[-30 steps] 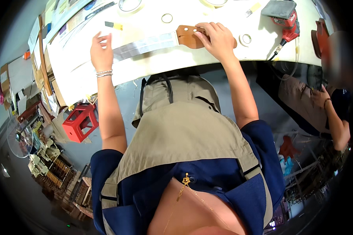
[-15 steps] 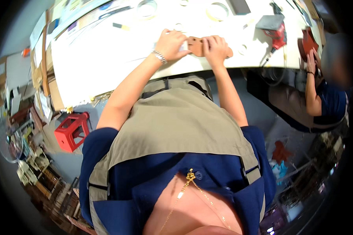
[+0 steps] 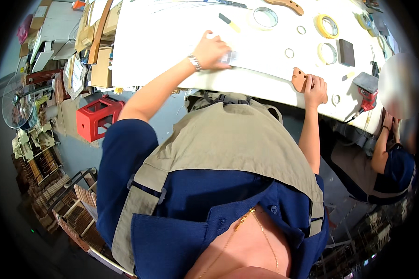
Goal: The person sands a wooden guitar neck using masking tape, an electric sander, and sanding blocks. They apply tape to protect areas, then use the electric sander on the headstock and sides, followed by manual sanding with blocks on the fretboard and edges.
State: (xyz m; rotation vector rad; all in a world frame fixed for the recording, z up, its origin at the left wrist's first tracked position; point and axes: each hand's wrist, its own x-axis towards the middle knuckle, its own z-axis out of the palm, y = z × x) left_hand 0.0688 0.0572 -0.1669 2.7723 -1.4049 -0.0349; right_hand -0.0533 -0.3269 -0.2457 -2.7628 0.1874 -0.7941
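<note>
At the front right of the white table [image 3: 260, 74] lies a brown wooden piece [image 3: 299, 80] with dark holes, shaped like an instrument headstock. My right hand [image 3: 316, 90] is closed around its right part and hides some of it. Further left, my left hand [image 3: 210, 52] is low over the table, wrist banded with a silver bracelet. A small clear sheet [image 3: 229, 57], blurred, shows between its fingers and extended thumb. Beyond that hand lies a utility knife [image 3: 229, 22] with a dark and yellow handle.
Tape rolls [image 3: 327, 26], a dark block [image 3: 346, 52], and another curved brown piece [image 3: 288, 5] lie on the table. A red power sander [image 3: 367, 95] sits at the right, near a co-worker [image 3: 395, 162]. Cardboard [image 3: 102, 67] and a red stool [image 3: 97, 118] are left.
My left hand has drawn away to the left from the brown piece, with the clear sheet. My right hand keeps hold of the piece. The whole view has turned and shifted.
</note>
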